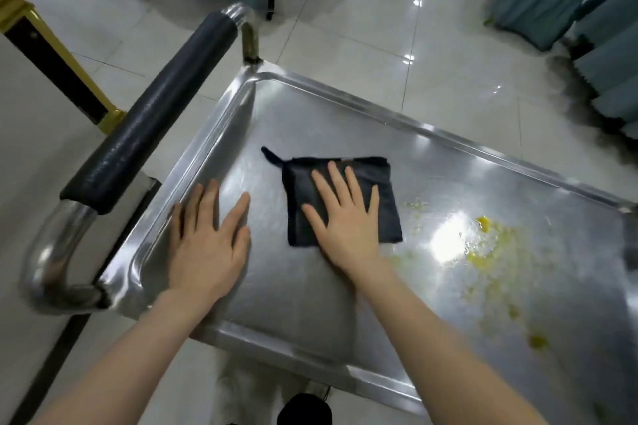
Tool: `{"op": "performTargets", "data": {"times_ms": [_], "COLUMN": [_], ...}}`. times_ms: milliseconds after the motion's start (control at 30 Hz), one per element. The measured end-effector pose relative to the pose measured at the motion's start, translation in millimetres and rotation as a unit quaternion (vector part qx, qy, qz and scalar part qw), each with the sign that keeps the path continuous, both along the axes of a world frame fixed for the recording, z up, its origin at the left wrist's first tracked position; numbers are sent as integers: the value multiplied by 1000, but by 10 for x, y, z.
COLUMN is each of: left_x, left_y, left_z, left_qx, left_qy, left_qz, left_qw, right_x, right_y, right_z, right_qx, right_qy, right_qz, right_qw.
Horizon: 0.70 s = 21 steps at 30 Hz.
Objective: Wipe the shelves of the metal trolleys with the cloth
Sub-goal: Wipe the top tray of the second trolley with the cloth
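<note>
the step in hand is wiping the top shelf (303,290) of the metal trolley (250,41). the right hand (345,221) lies flat on the dark folded cloth (386,217). its fingers (336,183) are straight and spread, pressing the cloth onto the steel rather than gripping it. the left hand (207,238) rests palm down on the bare shelf just left of the cloth, fingers straight as well and holding nothing. it looks to be steadying the trolley, with the padded handle (148,134) up and to the left of its fingertips.

the yellow smears (483,252) and crumbs lie to the right of the right hand's fingers, apart from the cloth's edge, and trail toward the near rim. the steel under and left of the fingers shows no such marks. so i judge this shelf is at most midway, with the dirtiest patch not yet wiped.

the next move calls for a flat push of the cloth rightward across the smears. it needs enough pressure to lift them rather than spread them, and probably a turn to a fresh face afterwards. any lower shelves are hidden from here.
</note>
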<state>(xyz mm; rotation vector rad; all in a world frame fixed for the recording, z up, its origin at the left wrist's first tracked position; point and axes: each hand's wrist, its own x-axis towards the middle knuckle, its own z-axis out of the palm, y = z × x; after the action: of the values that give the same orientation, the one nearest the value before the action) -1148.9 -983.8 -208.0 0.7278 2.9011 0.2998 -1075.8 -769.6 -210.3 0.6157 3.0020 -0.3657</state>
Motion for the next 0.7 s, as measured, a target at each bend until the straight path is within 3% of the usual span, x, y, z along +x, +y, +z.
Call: {"op": "performTargets", "data": {"times_ms": [100,200,567,700], "left_x": [53,190,205,205], "left_y": [260,614,769,797], "left_z": [94,74,-203,-194], "left_qx": [10,34,-23,-24], "left_qy": [14,-10,33,35], "left_qz": [12,-54,-79,-69], "left_qw": [1000,998,996,997], "right_x": [979,1230,-490,-404], "right_y": [-333,-388,1185,1177], "right_z": [-66,-102,53,37], "right_qx": [38,53,-31,-25], "right_qy": [4,-7,-30,-20], "right_qz": [8,7,-106,-85], "right_qw": [999,999,993,996]}}
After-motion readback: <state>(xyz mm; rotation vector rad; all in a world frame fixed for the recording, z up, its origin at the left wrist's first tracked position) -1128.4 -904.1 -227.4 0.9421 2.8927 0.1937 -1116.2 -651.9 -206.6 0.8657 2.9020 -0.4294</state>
